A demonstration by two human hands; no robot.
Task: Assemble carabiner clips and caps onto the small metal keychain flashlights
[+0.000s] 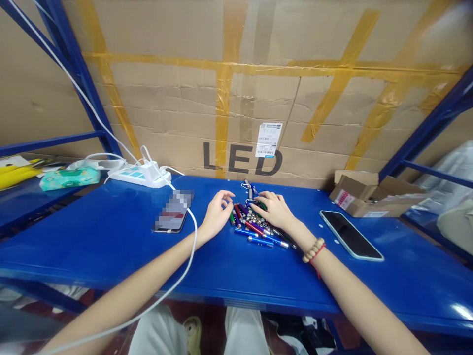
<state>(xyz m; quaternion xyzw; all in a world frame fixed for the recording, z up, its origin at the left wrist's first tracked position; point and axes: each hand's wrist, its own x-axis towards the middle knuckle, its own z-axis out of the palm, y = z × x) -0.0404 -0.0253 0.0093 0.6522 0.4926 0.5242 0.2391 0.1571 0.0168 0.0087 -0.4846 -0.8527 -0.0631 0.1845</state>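
A pile of small shiny metal tubes that look like mini penlights [254, 228], in blue, red, purple, green and black, lies on the blue table [207, 266]. Small silver round pieces [254, 217] sit among them, too small to name. Key-ring-like metal clips [245, 186] show at the pile's far side. Beside its left edge is my left hand [216, 214], fingers loosely curled with a gap between thumb and fingertips and nothing visible in them. Over the right part rests my right hand [275, 211], its fingers bent and apart, touching the pile and hiding some pieces.
A phone [172, 222] lies at left, with a white cable [194, 246] hanging across my left forearm. Behind are a power strip [142, 173] and a green tissue pack [70, 178]. At right are another phone [351, 235] and an open cardboard box [373, 192]. Large cardboard [177, 113] walls the back.
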